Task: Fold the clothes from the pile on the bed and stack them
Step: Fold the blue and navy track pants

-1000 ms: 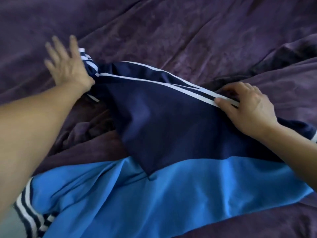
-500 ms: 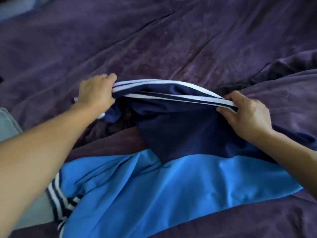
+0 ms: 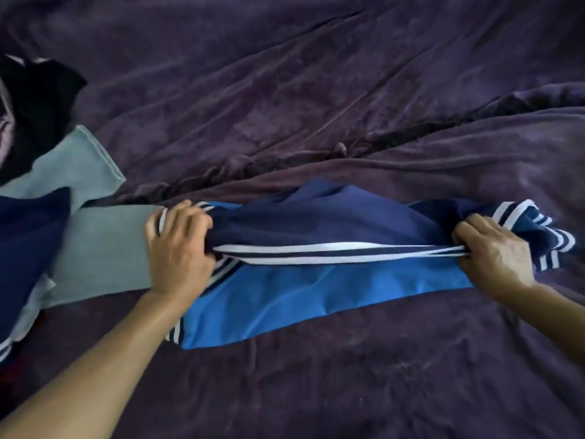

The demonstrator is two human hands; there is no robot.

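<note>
Stretching between the two hands, the jacket [image 3: 332, 223] lies across the purple bedspread [image 3: 316, 90]; the left hand [image 3: 179, 251] grips its left end with curled fingers, and the right hand [image 3: 493, 251] bunches its striped right end. Navy folds over bright blue, with white stripes along the fold. No readable writing shows.

left grip [image 3: 177, 248]: clenched, knuckles up | right grip [image 3: 495, 253]: clenched, knuckles up

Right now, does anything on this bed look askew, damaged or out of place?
Nothing damaged or spilled. The navy and bright-blue striped jacket is bunched unevenly along its fold between the left hand and right hand, and a striped cuff pokes out past the right hand. The purple bedspread is creased.
</note>
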